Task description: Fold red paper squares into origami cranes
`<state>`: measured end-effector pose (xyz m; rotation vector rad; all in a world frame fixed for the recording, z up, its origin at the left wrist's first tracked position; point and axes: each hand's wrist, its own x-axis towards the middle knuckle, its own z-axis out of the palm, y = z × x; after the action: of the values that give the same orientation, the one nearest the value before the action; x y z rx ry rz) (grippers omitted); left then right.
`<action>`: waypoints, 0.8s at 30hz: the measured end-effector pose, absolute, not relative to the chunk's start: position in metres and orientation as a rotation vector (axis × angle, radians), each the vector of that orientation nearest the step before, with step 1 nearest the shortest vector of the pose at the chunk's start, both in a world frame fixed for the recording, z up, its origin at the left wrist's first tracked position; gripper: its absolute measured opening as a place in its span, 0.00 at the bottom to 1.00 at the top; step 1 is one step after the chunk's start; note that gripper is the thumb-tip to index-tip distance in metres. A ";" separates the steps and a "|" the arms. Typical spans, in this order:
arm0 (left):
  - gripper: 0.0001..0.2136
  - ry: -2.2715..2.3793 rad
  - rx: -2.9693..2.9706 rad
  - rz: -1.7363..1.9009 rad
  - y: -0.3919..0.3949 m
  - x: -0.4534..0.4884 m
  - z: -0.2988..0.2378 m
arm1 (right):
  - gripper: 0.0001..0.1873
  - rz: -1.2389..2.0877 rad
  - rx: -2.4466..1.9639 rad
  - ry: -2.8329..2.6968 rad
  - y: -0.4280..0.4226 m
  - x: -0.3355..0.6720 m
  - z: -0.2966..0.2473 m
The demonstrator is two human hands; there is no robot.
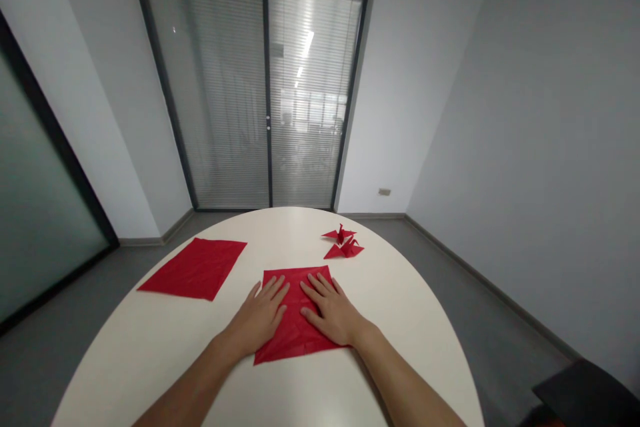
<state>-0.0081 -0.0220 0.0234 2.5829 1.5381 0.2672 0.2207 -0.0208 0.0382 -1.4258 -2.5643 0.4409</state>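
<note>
A square sheet of red paper (295, 330) lies flat on the table in front of me, faint creases across it. My left hand (261, 317) rests on its left side, fingers spread and pointing away from me. On the right side of the same sheet lies my right hand (333, 312), palm down with its fingers apart. Both hands cover parts of the sheet's side edges. Neither one grips anything. Beyond my right hand stand two folded red paper cranes, one crane (346, 250) nearer and another crane (341, 234) just behind it.
Another red sheet (195, 269) lies at the left of the round white table (400, 320), near its edge. A dark object (590, 393), perhaps part of a chair, shows at the lower right. Behind the table is a glass partition (225, 93) with blinds.
</note>
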 end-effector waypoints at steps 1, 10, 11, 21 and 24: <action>0.24 1.536 2.579 0.279 -0.022 -0.010 0.026 | 0.34 0.442 -1.425 -2.561 -0.021 0.221 0.038; 0.30 1.285 2.437 0.259 -0.030 -0.026 0.045 | 0.33 0.528 -1.318 -2.518 -0.015 0.224 0.052; 0.29 1.302 2.442 0.262 -0.029 -0.027 0.045 | 0.32 0.556 -1.282 -2.524 -0.015 0.226 0.054; 0.34 1.374 2.408 0.229 -0.032 -0.032 0.061 | 0.57 0.778 -1.240 -2.679 -0.020 0.241 0.056; 0.40 1.369 2.351 0.148 -0.036 -0.033 0.069 | 0.52 0.766 -1.250 -2.664 -0.019 0.243 0.060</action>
<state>-0.0327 -0.0363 0.0690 2.3506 1.3690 0.1483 0.2425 -0.0190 0.0598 -1.2500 -2.6644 0.7656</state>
